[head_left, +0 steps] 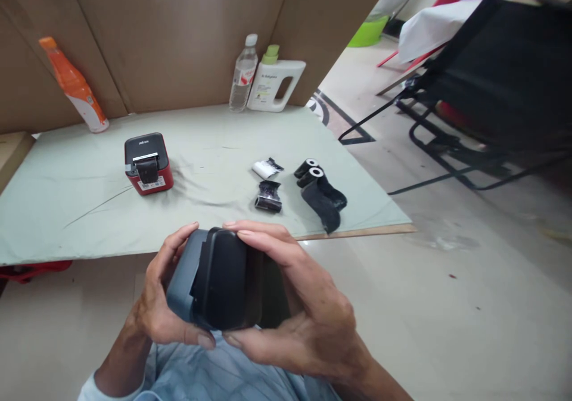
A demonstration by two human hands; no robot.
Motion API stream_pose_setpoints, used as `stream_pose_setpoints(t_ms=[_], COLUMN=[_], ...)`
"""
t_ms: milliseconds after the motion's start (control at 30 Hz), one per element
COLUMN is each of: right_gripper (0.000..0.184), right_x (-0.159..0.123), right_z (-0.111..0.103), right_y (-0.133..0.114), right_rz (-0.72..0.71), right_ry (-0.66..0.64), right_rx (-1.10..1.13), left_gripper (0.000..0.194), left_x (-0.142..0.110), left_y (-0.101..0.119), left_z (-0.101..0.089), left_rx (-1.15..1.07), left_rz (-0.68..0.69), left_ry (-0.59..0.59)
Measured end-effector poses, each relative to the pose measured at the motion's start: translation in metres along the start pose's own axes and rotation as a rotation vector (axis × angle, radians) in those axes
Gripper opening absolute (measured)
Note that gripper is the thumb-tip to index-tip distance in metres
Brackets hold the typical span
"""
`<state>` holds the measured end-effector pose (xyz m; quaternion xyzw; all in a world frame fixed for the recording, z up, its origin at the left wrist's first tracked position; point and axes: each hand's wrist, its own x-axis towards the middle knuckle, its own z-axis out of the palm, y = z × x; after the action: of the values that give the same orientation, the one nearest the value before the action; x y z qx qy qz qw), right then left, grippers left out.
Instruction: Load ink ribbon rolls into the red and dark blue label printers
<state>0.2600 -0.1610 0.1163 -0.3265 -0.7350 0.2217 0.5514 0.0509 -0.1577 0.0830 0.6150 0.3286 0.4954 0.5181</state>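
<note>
Above my lap, in front of the table edge, I hold a small label printer [226,282] with a blue-grey body and a black lid. My left hand [163,300] is closed around the blue side, thumb at the lower edge. My right hand [308,305] clasps the black lid side, fingers over the top and thumb below. A narrow gap shows between lid and body. On the table stands a red and black label printer [149,165] with a black strip coming out. Two black ribbon rolls [315,177] with white cores lie partly unrolled at the right.
A wrapped black roll [269,198] and a wrapped white roll [267,168] lie on the pale green table [214,145]. Along the cardboard wall stand an orange bottle [77,88], a water bottle [243,76] and a white jug [274,86]. A black folding chair [504,79] is at the right.
</note>
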Motion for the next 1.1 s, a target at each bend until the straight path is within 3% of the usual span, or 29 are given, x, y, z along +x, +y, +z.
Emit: stream_pose_setpoints(t_ms=[500, 1100], right_gripper=[0.082, 0.078], right_x=[0.0, -0.002], right_z=[-0.007, -0.009], right_y=[0.002, 0.013], right_rz=[-0.007, 0.157], right_ry=[-0.017, -0.102], right_rx=[-0.019, 0.067], left_gripper=[0.113, 0.121], left_x=[0.001, -0.008], left_y=[0.007, 0.009], left_z=[-0.008, -0.021], left_rx=[0.291, 0.574], left_rz=[0.111, 0.067], left_ry=[-0.003, 0.057])
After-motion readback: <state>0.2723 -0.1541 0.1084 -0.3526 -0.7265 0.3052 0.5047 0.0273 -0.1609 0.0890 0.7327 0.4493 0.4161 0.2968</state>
